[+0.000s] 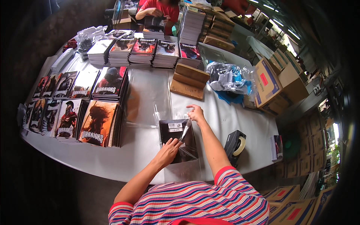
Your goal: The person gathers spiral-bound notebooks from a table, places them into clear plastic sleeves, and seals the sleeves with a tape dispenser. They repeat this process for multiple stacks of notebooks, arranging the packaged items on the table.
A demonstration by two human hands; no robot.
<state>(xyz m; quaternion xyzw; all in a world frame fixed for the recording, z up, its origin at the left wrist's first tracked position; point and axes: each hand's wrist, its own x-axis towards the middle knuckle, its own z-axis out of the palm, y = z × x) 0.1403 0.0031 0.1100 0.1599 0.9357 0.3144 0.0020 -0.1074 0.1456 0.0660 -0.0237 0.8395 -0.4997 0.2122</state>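
Note:
In front of me on the table lies a dark notebook (186,153) in a clear plastic sleeve (176,162), a pale label (175,126) near its top. My left hand (167,153) rests with fingers stretched over the notebook's lower left part. At its upper right corner, my right hand (195,114) pinches a shiny strip of the plastic, which runs slantwise down toward the left fingertips. The right index finger sticks out to the left. Above the notebook is a flat pile of clear sleeves (146,95).
Stacked notebooks (99,122) fill the left, and more stacks (143,48) stand along the back. A wooden stand (189,81), crumpled plastic (229,79) and cardboard box (275,86) are beyond my right hand. A tape dispenser (235,147) sits right. Across the table, a co-worker (159,13) handles a dark book.

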